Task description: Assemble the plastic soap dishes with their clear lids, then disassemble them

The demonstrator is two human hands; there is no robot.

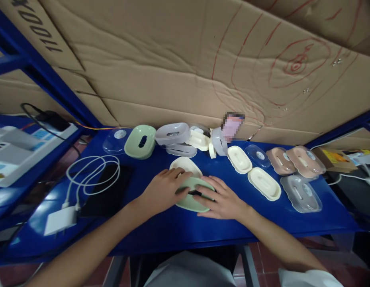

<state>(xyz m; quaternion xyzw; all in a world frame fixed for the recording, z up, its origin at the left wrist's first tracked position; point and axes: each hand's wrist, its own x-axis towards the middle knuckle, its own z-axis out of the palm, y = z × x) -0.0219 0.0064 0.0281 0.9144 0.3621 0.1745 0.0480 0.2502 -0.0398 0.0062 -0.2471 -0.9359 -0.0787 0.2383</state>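
A pale green oval soap-dish part (193,202) lies on the blue table (179,227) near its front middle. My left hand (163,189) rests on its left side with fingers stretched flat over the top. My right hand (222,199) lies on its right side, fingers also flat and pressing down. A cream oval tray (185,164) sits just behind the green part, touching my left fingertips. Neither hand is wrapped round anything.
Several more soap-dish parts line the back: green (140,141), grey (173,134), cream (264,182), pink (306,160), clear (301,193). A white charger with coiled cable (91,175) and a dark phone (108,190) lie left. A cardboard wall (185,63) stands behind.
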